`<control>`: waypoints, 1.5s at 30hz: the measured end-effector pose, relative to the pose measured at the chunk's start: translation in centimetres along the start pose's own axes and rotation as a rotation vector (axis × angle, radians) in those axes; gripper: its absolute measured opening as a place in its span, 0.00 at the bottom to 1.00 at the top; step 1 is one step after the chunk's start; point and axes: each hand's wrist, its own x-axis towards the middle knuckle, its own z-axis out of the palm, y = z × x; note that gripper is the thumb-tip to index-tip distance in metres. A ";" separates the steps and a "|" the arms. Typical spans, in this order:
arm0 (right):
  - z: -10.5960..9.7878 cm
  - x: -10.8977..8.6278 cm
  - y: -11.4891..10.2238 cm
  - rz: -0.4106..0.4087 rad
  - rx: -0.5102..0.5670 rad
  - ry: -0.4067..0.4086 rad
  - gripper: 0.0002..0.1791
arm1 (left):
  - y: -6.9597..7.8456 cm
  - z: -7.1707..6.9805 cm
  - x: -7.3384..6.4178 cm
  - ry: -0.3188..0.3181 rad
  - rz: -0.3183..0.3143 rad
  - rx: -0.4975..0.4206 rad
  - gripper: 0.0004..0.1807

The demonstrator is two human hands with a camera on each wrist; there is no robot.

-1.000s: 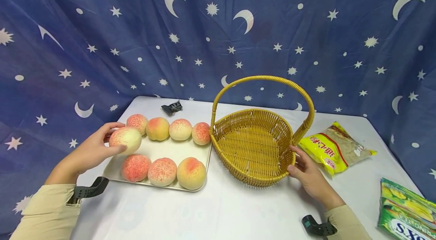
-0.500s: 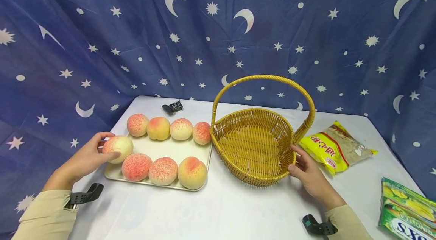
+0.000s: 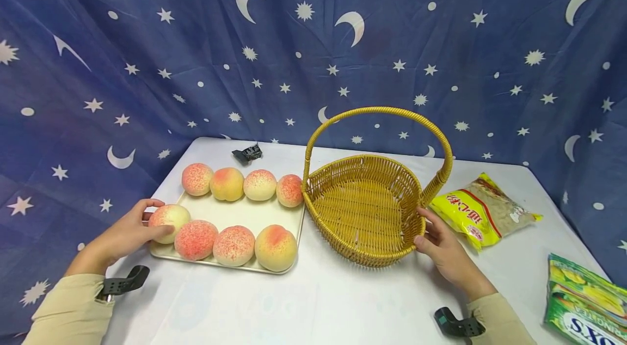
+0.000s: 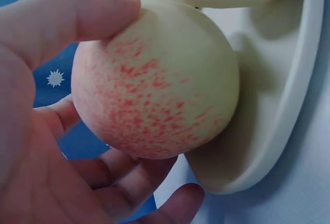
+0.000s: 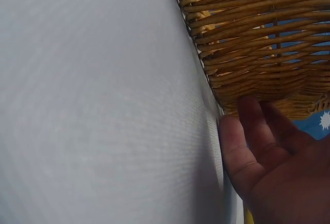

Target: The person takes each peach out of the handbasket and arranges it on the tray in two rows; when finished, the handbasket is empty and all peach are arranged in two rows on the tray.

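At the left end of a cream tray (image 3: 266,217), my left hand (image 3: 129,233) grips a pale peach with red speckles (image 3: 168,221). In the left wrist view, the thumb lies across the top of this peach (image 4: 160,84) and the fingers curl beneath. Two rows of other peaches lie on the tray, among them a redder peach (image 3: 196,240) beside the held one. My right hand (image 3: 448,255) holds the right rim of a yellow wicker basket (image 3: 362,214) with a tall handle. In the right wrist view, its fingertips (image 5: 250,108) touch the woven side.
A yellow bag of food (image 3: 482,211) lies right of the basket. A green packet (image 3: 583,301) sits at the table's right edge. A small black wrapper (image 3: 247,154) lies behind the tray. A blue curtain (image 3: 313,51) hangs behind the white table (image 3: 303,307).
My left hand has carried the pale peach left and down toward the tray's near left corner, beside the front row. My right hand and the basket have stayed in place.
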 end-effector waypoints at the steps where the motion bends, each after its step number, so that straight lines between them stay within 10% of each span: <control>1: 0.0 0.0 0.0 0.002 -0.004 0.002 0.38 | -0.1 -0.1 0.0 -0.008 -0.004 -0.001 0.39; 29: -0.1 0.1 -0.4 0.012 -0.022 -0.003 0.38 | 0.5 -0.2 0.5 -0.004 0.009 -0.007 0.41; 45: -2.8 -0.9 -0.5 -0.042 0.037 0.011 0.31 | 5.7 1.1 1.3 0.258 0.113 0.102 0.41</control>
